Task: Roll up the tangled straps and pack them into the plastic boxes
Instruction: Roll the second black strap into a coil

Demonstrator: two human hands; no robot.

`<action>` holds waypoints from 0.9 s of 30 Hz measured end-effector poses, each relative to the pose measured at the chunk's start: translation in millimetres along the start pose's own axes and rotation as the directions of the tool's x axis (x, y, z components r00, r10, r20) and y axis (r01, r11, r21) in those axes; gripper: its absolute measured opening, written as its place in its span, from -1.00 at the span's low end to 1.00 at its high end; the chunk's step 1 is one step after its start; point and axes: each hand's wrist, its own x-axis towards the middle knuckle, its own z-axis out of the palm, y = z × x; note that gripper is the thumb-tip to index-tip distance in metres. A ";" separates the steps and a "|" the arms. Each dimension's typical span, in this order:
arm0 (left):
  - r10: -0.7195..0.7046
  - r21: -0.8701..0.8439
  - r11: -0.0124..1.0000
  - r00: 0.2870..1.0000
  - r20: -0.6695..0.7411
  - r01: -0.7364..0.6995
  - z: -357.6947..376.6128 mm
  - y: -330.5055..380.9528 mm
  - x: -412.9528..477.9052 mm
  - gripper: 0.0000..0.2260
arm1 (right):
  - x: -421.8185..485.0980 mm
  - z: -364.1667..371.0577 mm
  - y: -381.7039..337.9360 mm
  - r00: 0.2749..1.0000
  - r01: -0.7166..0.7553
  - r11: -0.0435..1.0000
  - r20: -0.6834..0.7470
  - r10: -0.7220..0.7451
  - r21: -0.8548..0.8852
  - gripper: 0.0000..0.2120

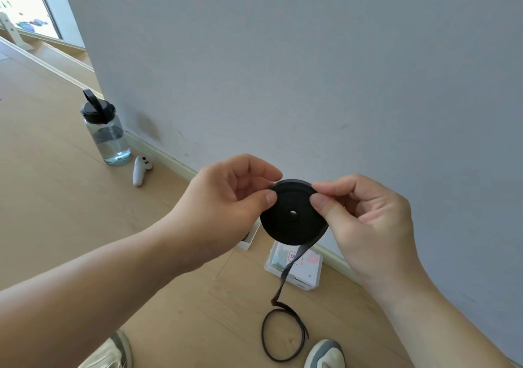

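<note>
Both forearms reach forward from the lower corners, wrists raised, and the 2 hands meet in mid-air in front of a grey wall [311, 70]. The left hand [223, 203] has its fingers curled, its thumb pressed on the face of the black strap roll [291, 226] at the upper left rim and its fingertips behind it. The right hand [365, 220] pinches the roll's upper right edge between thumb and forefinger, the other fingers folded loosely into the palm. The roll is a flat, tightly wound disc with a small hole at its centre, held upright between the 2 grips. From its lower right edge a loose tail [285, 271] hangs to the wooden floor [56, 198], where it ends in an open loop [266, 336] between 2 shoes. Below the roll lies a clear plastic box [305, 271] against the skirting board; its paper insert bears a red mark, too small to read. A water bottle [107, 135] and a white controller [140, 169] stand near the wall at left.
</note>
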 end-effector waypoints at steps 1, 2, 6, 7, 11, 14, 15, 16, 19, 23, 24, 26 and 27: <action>0.004 0.019 1.000 1.000 0.004 -0.004 0.3 -0.2 0.2 -0.80 | -1.1 -0.4 -0.1 1.000 0.007 1.000 0.007 -0.007 -0.011 -0.74; 0.012 0.048 0.999 1.000 0.016 -0.013 0.2 -0.7 0.1 -0.79 | -1.8 -1.0 0.0 1.000 0.015 0.999 0.013 -0.015 -0.031 -0.74; 0.117 0.227 0.965 0.991 0.064 -0.129 2.5 1.1 -4.0 -0.76 | -2.8 -3.1 -2.1 0.997 0.050 0.992 0.065 -0.043 -0.112 -0.68; 0.144 0.263 0.952 0.987 0.067 -0.156 3.1 2.3 -5.2 -0.75 | -3.8 -2.6 -3.6 0.995 0.062 0.990 0.084 -0.052 -0.123 -0.67; 0.161 0.299 0.939 0.986 0.046 -0.168 3.7 4.6 -4.8 -0.70 | -6.1 -0.7 -5.0 0.997 0.020 0.997 0.078 -0.014 -0.080 -0.72; 0.107 0.126 0.987 0.993 -0.042 -0.101 1.2 3.3 -0.7 -0.71 | -4.2 -2.4 -3.1 0.998 -0.015 1.000 0.053 0.016 -0.015 -0.79; 0.079 0.059 0.995 0.995 -0.068 -0.075 0.3 3.2 -0.1 -0.73 | -3.8 -3.8 -2.6 0.999 -0.022 1.000 0.044 0.022 0.001 -0.79; 0.055 -0.002 0.998 0.994 -0.093 -0.055 -0.9 3.2 0.8 -0.74 | -3.3 -5.1 -2.4 0.999 -0.032 0.999 0.035 0.031 0.012 -0.80; 0.005 -0.107 0.994 0.995 -0.096 -0.015 -3.5 3.1 0.7 -0.73 | -2.4 -6.2 -2.1 0.998 -0.048 0.999 0.042 0.048 0.003 -0.78; -0.001 0.100 0.995 1.000 0.017 -0.001 1.9 0.3 -2.5 -0.77 | 0.2 -4.9 0.1 0.999 -0.004 0.995 0.044 0.008 -0.095 -0.69; 0.008 0.136 0.991 1.000 0.008 -0.009 2.9 0.1 -2.6 -0.78 | 0.5 -4.8 0.3 0.998 -0.006 0.994 0.057 0.012 -0.105 -0.67; 0.035 0.196 0.980 0.999 -0.029 -0.028 1.7 -2.1 -1.7 -0.79 | 0.3 -3.4 -0.3 0.994 -0.037 0.994 0.101 0.047 -0.102 -0.67; 0.050 0.214 0.976 0.998 -0.037 -0.041 0.8 -2.7 -0.6 -0.79 | 0.3 -2.6 -0.4 0.990 -0.057 0.994 0.122 0.068 -0.095 -0.69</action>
